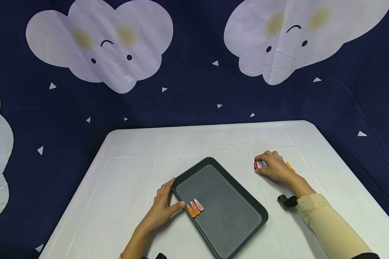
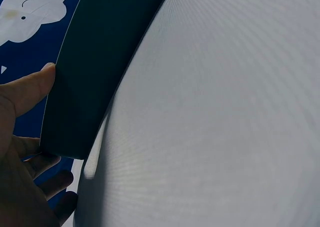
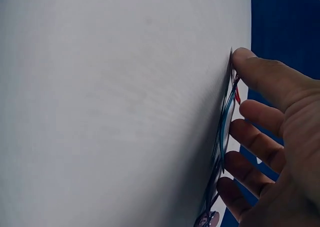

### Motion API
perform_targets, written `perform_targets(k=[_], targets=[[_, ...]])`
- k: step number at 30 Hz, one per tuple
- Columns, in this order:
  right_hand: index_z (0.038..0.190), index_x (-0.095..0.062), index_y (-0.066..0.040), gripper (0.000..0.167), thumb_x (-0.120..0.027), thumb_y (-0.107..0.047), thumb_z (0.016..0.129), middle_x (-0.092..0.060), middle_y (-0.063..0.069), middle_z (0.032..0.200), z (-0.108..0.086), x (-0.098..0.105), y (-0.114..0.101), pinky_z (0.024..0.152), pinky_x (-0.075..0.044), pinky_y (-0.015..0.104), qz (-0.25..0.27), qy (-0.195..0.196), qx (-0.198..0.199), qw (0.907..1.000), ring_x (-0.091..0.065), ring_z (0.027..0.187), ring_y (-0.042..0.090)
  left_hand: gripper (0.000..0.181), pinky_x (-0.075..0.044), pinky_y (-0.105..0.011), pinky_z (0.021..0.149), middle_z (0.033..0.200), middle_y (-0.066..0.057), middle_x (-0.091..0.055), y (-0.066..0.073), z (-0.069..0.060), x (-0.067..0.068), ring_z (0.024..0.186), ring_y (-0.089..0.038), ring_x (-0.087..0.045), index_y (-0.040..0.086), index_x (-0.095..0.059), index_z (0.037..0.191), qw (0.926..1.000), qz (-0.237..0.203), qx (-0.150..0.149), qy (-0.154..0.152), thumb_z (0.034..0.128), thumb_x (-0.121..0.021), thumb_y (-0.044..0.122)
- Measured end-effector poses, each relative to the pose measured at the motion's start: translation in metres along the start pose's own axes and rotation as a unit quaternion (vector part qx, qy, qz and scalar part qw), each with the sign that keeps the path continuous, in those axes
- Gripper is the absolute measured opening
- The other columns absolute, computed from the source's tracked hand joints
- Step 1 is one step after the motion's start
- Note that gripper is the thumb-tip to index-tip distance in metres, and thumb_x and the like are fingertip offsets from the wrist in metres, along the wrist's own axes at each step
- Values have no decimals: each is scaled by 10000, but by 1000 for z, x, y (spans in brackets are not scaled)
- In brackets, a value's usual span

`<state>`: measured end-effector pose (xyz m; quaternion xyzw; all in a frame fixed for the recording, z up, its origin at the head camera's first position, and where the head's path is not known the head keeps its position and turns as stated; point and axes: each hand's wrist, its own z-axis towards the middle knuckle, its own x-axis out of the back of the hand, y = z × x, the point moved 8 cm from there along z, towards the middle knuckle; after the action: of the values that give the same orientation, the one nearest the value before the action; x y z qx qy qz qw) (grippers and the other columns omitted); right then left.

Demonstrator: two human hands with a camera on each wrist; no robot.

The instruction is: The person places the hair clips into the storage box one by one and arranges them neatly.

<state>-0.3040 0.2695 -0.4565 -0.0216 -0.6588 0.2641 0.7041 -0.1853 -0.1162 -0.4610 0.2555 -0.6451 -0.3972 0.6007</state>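
Observation:
My right hand [image 1: 273,166] pinches a red snap hair clip [image 1: 255,164] between thumb and fingertips, low over the white table. A yellow-orange hair clip [image 1: 290,166] lies just beyond that hand, partly hidden by it. In the right wrist view, thin teal and dark edge-on shapes [image 3: 225,122] line up by the fingers; their kind is unclear. My left hand [image 1: 162,205] touches the left rim of a dark grey tray [image 1: 238,183], its thumb on the rim and its fingers at the far left corner. On the tray, two orange hair clips [image 1: 193,208] and a pink hair clip [image 1: 199,205] lie side by side.
A white cloth covers the table [image 1: 142,154]. Behind it hangs a dark blue curtain [image 1: 188,72] with white clouds and small triangles. The tray stands at a slant near the table's front, between both arms. Each wrist wears a black camera [image 1: 287,201].

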Motion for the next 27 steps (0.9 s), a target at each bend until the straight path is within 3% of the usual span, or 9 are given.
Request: perform_targets(k=[13, 27], targets=[[1160, -653, -67, 550, -770, -398, 737, -603, 163, 1107, 4, -1, 4, 809, -343, 461, 44, 122, -230, 9997, -467, 976, 331, 883, -163, -653, 1058, 1518, -109, -296, -2, 0, -2, 1384, -314, -232, 126, -252, 1496, 10000, -51, 45, -42, 787, -748, 305], [1144, -656, -67, 483, -763, -339, 758, -589, 162, 1113, 2, -1, 4, 846, -342, 495, 52, 124, -371, 9992, -460, 989, 337, 886, -147, -654, 1061, 1517, -109, -292, -3, 0, -2, 1385, -310, -228, 122, -245, 1497, 9999, -85, 72, -42, 788, -751, 282]])
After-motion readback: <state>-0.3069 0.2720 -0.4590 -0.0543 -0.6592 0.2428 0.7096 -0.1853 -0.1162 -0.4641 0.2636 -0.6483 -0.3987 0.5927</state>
